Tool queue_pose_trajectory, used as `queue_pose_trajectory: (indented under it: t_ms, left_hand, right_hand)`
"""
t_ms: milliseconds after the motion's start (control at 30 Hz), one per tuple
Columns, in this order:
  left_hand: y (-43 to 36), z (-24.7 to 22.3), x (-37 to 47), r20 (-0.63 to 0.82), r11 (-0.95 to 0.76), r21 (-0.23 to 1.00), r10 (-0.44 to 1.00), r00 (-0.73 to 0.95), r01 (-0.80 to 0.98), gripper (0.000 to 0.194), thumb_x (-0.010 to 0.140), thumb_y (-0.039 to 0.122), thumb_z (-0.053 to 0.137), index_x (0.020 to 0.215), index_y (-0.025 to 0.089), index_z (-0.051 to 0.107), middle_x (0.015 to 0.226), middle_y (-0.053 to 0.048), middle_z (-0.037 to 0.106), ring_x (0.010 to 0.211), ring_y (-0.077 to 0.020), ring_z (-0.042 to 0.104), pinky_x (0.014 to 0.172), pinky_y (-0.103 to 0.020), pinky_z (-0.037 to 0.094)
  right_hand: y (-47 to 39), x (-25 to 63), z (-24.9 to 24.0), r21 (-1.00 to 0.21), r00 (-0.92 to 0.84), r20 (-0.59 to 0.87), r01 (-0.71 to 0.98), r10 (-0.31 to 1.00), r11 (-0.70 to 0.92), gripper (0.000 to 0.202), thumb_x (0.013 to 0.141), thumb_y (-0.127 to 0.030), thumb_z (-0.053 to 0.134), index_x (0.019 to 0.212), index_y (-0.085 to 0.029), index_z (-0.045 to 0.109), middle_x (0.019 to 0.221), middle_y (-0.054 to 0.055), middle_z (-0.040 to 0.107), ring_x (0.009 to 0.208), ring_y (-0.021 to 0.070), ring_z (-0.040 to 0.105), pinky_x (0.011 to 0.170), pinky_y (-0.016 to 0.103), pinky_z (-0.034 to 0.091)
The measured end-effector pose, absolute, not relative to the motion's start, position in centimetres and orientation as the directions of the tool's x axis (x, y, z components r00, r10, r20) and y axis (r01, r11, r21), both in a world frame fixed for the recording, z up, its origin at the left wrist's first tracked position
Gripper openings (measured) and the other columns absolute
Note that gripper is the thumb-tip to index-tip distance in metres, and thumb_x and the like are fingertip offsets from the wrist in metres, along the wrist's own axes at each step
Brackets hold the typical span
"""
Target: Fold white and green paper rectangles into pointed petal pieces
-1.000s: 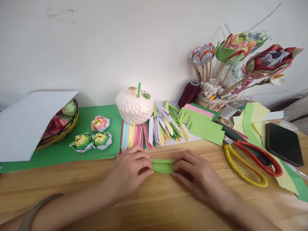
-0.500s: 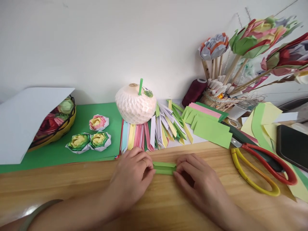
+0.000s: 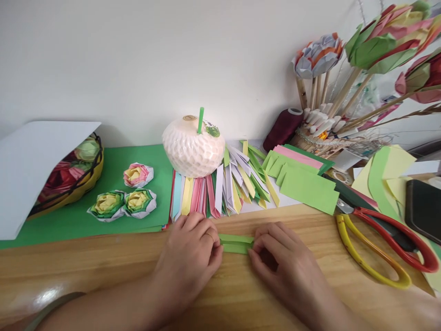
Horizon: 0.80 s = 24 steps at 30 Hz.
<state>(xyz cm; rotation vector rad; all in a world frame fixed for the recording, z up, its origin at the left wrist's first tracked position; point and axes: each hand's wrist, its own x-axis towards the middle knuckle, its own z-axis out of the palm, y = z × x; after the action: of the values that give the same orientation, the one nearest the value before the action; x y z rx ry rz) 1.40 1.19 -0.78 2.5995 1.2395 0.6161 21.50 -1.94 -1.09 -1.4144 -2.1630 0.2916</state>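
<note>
A narrow folded strip of light green paper lies flat on the wooden table. My left hand presses its left end, a ring on one finger. The strip's right end sits under the fingertips of my right hand. Just beyond the strip, a fan of folded paper strips in pink, yellow, white and green spreads out from under a white net-wrapped coconut with a green straw.
Red-and-yellow scissors lie to the right, a dark phone beyond them. Green paper rectangles and a vase of paper flowers stand at the back right. Three paper roses sit on a green sheet, next to a basket under white card.
The green paper went from a puffed, open shape to a flat folded strip pressed on the table. Both hands stayed at its ends; the view shifted slightly left and down.
</note>
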Motion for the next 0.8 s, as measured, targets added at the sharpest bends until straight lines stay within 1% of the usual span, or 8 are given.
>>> queue_pose_trajectory:
  t_ms: [167,333,500,800]
  left_hand:
    - [1.23,-0.7,1.34,0.302,-0.665,0.27,0.745,0.595,0.696,0.013,0.08,0.01,0.054,0.069,0.016,0.055,0.075,-0.003,0.059,0.077,-0.0215,0.048,0.067,-0.037,0.039]
    - [1.36,-0.48,1.35,0.292,-0.655,0.211,0.75,0.593,0.725,0.012,0.078,0.012,0.056,0.067,0.017,0.056,0.077,-0.004,0.058,0.078,-0.0223,0.046,0.065,-0.037,0.04]
    - [1.43,-0.56,1.28,0.32,-0.666,0.199,0.737,0.595,0.719,0.012,0.079,0.014,0.055,0.067,0.017,0.056,0.078,-0.005,0.057,0.08,-0.0235,0.045,0.065,-0.038,0.038]
    - [1.58,-0.73,1.04,0.274,-0.677,0.172,0.731,0.625,0.716,0.013,0.08,0.015,0.059,0.067,0.016,0.056,0.078,-0.005,0.057,0.079,-0.0243,0.045,0.066,-0.04,0.037]
  right_hand:
    - [-1.9,21.55,-1.16,-0.449,-0.308,0.315,0.785,0.898,0.427,0.016,0.082,-0.012,0.048,0.069,-0.02,0.048,0.071,0.003,0.054,0.068,0.0188,0.051,0.06,0.031,0.041]
    - [-1.91,21.65,-1.19,-0.456,-0.32,0.287,0.783,0.903,0.423,0.015,0.082,-0.011,0.048,0.071,-0.02,0.048,0.073,0.003,0.054,0.07,0.0189,0.051,0.061,0.031,0.041]
    - [-1.88,21.76,-1.09,-0.473,-0.324,0.257,0.779,0.91,0.411,0.015,0.082,-0.011,0.048,0.071,-0.02,0.047,0.075,0.004,0.053,0.071,0.0192,0.05,0.061,0.032,0.041]
    - [-1.96,22.2,-0.78,-0.537,-0.35,0.207,0.74,0.914,0.405,0.014,0.086,-0.011,0.046,0.075,-0.02,0.048,0.082,0.006,0.053,0.076,0.0204,0.05,0.065,0.035,0.044]
